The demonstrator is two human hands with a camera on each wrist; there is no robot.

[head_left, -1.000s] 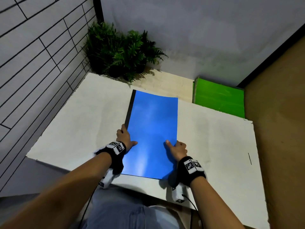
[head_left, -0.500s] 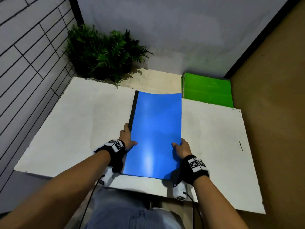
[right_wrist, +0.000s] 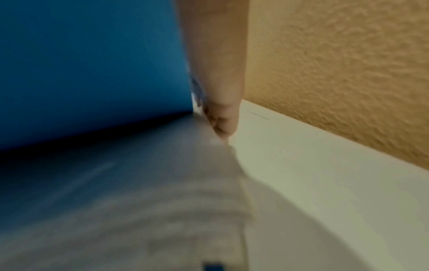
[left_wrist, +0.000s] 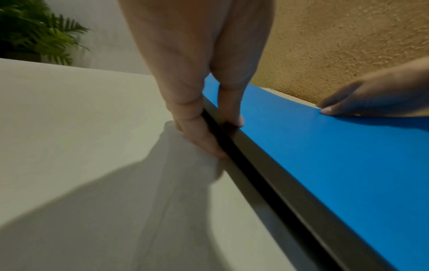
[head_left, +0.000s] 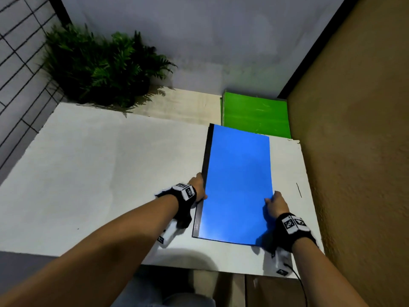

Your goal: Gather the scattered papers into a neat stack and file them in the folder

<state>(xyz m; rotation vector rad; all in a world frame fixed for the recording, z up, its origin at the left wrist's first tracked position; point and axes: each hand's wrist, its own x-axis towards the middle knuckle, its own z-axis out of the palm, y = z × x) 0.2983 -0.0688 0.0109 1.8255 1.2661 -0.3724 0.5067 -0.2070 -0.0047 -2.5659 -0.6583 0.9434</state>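
Blue folder between both hands.

Folder shifted right across the tabletop since 1.0 s ago: then mid-tabletop, now near the right edge, its far end just beside the green folder. Both hands travelled with it, left hand on the dark spine edge, right hand on the right edge. Right thumb was on the blue cover well inside the edge; now at the edge.
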